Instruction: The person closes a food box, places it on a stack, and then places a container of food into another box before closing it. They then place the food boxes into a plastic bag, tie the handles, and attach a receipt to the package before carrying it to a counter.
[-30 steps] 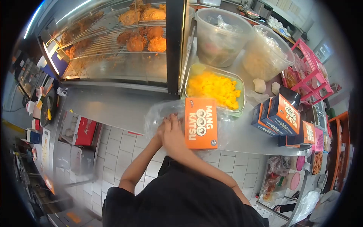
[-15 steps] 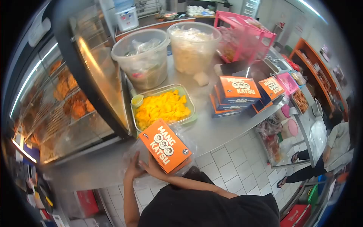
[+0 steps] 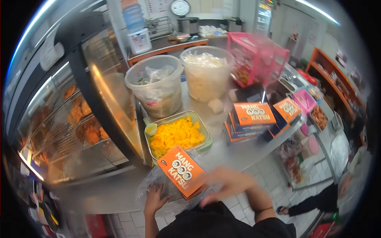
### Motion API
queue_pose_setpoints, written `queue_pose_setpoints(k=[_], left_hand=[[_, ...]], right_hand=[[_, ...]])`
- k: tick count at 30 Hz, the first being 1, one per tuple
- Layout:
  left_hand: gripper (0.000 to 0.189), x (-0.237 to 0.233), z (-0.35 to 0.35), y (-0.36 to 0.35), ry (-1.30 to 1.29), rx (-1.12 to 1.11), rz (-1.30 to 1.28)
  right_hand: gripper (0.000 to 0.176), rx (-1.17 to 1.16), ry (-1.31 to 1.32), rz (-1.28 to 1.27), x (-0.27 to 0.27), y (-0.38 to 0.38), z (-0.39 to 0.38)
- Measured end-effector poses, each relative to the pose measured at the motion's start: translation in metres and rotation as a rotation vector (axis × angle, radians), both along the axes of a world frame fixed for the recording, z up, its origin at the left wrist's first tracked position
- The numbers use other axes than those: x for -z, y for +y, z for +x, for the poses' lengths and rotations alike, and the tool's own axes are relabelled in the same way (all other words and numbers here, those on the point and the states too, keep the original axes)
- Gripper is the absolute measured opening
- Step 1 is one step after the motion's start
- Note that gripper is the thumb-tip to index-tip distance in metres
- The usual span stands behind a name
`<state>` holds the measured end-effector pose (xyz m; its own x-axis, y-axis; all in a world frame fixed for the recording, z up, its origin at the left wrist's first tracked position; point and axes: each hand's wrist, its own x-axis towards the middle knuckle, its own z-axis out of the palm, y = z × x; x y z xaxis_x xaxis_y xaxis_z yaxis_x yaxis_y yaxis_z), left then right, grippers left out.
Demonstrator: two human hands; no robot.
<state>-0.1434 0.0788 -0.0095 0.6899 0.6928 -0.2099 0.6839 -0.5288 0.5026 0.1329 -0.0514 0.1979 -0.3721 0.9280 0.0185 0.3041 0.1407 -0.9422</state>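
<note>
The right hand (image 3: 230, 183), blurred, seemingly open, has crossed past the box (image 3: 182, 171), leaving the spread left hand (image 3: 155, 197) against clear plastic (image 3: 172, 207).

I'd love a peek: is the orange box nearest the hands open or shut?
The orange box looks shut: its printed top is down and no contents show.

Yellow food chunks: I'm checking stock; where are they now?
In the head view, the yellow food chunks lie left of centre, between the left translucent plastic bucket and the orange printed box below.
</note>
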Motion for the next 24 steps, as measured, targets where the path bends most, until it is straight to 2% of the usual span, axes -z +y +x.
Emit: queue_pose_setpoints(k=[1, 2, 3, 4, 5, 6, 8, 10, 12, 13, 14, 15, 17, 18, 20, 22, 24], left_hand=[[0.073, -0.008, 0.005, -0.006, 0.132, -0.03, 0.065], [0.072, -0.017, 0.01, -0.009, 0.264, -0.076, 0.133], [0.072, -0.026, 0.014, -0.011, 0.245, -0.15, 0.14], [0.069, -0.034, 0.016, -0.014, 0.248, -0.075, 0.179], [0.066, -0.039, 0.014, -0.02, 0.255, -0.009, 0.212], [0.066, -0.037, 0.014, -0.024, 0.237, -0.101, 0.212], [0.058, -0.032, 0.024, -0.023, -0.096, -0.033, 0.051], [0.055, -0.045, 0.035, -0.031, -0.169, -0.121, -0.04], [0.052, -0.054, 0.047, -0.033, -0.222, -0.174, -0.123], [0.053, -0.056, 0.054, -0.036, -0.457, -0.242, -0.204], [0.055, -0.057, 0.058, -0.041, -0.688, -0.305, -0.287], [0.055, -0.055, 0.062, -0.042, -0.68, -0.321, -0.284], [0.06, -0.046, 0.07, -0.046, -0.757, -0.344, -0.277], [0.06, -0.044, 0.071, -0.049, -0.747, -0.353, -0.294], [0.065, -0.043, 0.071, -0.05, -0.693, -0.328, -0.203], [0.067, -0.035, 0.065, -0.052, -0.691, -0.321, -0.209], [0.068, -0.042, 0.057, -0.056, -0.29, -0.211, -0.142]], right_hand=[[0.061, 0.191, -0.218, 0.366, 0.001, 0.005, 0.042], [0.077, 0.488, -0.388, 0.226, -0.01, 0.005, 0.076], [0.094, 0.64, -0.516, 0.035, -0.016, 0.01, 0.116], [0.107, 0.439, -0.648, 0.406, 0.003, 0.029, 0.178], [0.112, 0.417, -0.826, 0.4, 0.01, 0.037, 0.224], [0.118, 0.408, -1.009, 0.407, 0.022, 0.043, 0.265], [0.123, 0.332, -0.746, 0.114, 0.071, 0.047, 0.343], [0.125, 0.281, -0.613, -0.218, 0.058, 0.045, 0.315], [0.124, 0.264, -0.68, -0.059, 0.065, 0.048, 0.306], [0.124, 0.243, -0.678, -0.051, 0.062, 0.047, 0.293], [0.124, 0.254, -0.914, 0.05, 0.059, 0.039, 0.277], [0.123, 0.268, -1.145, 0.159, 0.059, 0.037, 0.267], [0.122, 0.243, -1.031, 0.216, 0.063, 0.047, 0.282], [0.122, 0.233, -0.925, 0.264, 0.066, 0.047, 0.286], [0.116, 0.381, -1.008, 0.188, 0.071, 0.049, 0.291], [0.113, 0.436, -1.023, 0.08, 0.047, 0.05, 0.251], [0.107, 0.411, -0.983, 0.202, 0.036, 0.057, 0.216]])
